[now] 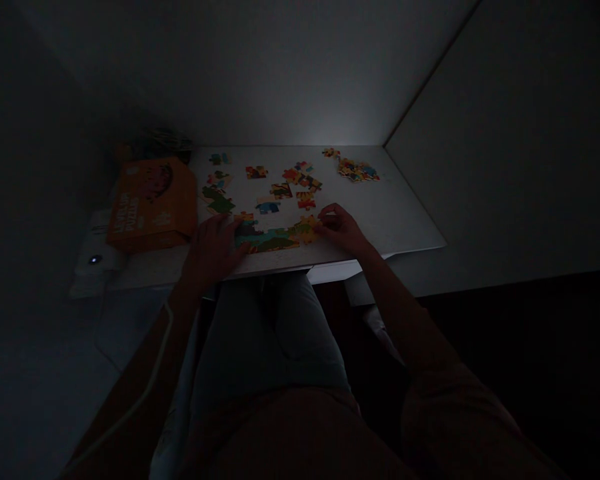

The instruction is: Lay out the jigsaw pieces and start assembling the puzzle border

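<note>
Joined jigsaw pieces form a green and blue strip [275, 239] along the front edge of the white table. My left hand [214, 248] lies with fingers apart at the strip's left end, fingertips touching it. At the other end, my right hand [341, 230] pinches a yellow puzzle piece [309, 229] between thumb and fingers. Whether that piece is locked into the strip I cannot tell in the dim light. Just beyond the strip lie a loose blue piece [268, 205] and a red and yellow striped piece [305, 199]. Green joined pieces [217, 199] rest near my left fingers.
An orange puzzle box [153, 203] stands at the left of the white table [400, 217]. A heap of puzzle pieces [359, 171] sits at the back right. More loose pieces [300, 176] are scattered toward the wall. A white power strip [94, 250] with a cable is beside the box.
</note>
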A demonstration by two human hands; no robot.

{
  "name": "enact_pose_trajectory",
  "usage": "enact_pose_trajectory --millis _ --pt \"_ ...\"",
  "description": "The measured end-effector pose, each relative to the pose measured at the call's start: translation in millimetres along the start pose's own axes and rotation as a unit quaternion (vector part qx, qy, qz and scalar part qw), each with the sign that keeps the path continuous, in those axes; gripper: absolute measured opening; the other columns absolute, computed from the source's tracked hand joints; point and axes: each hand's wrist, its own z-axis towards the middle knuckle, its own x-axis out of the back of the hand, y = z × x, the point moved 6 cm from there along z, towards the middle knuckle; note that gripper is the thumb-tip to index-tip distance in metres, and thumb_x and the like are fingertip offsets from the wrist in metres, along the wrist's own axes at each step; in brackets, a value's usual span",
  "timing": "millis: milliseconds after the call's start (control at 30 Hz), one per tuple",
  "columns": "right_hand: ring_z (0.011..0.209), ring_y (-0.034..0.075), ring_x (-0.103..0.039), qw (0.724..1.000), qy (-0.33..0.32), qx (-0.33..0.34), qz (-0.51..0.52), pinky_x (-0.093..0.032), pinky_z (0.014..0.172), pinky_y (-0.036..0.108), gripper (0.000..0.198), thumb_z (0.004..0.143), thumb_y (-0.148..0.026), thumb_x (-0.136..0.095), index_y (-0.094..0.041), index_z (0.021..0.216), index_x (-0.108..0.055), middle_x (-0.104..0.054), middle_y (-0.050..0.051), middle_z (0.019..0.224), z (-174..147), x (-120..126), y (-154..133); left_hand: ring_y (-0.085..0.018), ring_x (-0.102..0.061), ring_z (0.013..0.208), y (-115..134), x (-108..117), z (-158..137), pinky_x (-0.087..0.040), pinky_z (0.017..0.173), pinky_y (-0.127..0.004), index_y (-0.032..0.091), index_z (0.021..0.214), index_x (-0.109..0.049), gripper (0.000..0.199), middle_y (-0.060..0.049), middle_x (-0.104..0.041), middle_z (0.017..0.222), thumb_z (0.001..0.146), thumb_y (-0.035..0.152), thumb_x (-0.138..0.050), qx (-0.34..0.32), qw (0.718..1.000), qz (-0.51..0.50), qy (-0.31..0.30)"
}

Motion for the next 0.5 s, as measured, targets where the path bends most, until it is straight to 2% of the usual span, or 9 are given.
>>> enact_pose_trajectory --millis 200,333,500 --pt "0.075 0.019 -0.062 0.993 -0.029 0.056 -0.100 -0.050 0.075 0.035 0.054 0.096 -0.052 -0.078 -0.028 0.144 -0.071 -0.068 -0.002 0.087 3.3 -2.4 -5.8 -0.043 -0.048 0.162 3.2 3.3 -0.6 -0.042 0.135 -0.062 0.024 0.171 -0.054 0.070 -0.022 -0.051 0.174 0.113 0.060 -0.062 0.007 1.000 -0.002 -0.006" --pt "0.070 0.019 -0.057 0.979 -0.031 0.067 -0.191 -0.045 0.075 0.036 0.042 0.098 -0.051 -0.077 -0.025 0.131 -0.079 -0.067 -0.002 0.079 6.3 -4.4 -7.9 -0.043 -0.049 0.161 5.5 5.4 -0.7 -0.042 0.135 -0.062 0.019 0.171 -0.055 0.069 -0.024 -0.051 0.171 0.113 0.057 -0.064 0.002 1.000 0.002 -0.008" --pt "0.081 0.022 -0.063 0.950 -0.002 0.063 -0.306 -0.040 0.096 0.043 0.029 0.098 -0.051 -0.080 -0.026 0.114 -0.080 -0.066 -0.002 0.079 4.7 -7.4 -12.1 -0.042 -0.049 0.161 2.2 3.5 -0.1 -0.042 0.135 -0.062 0.026 0.170 -0.056 0.067 -0.020 -0.052 0.172 0.111 0.059 -0.062 0.009 1.000 -0.010 -0.006"
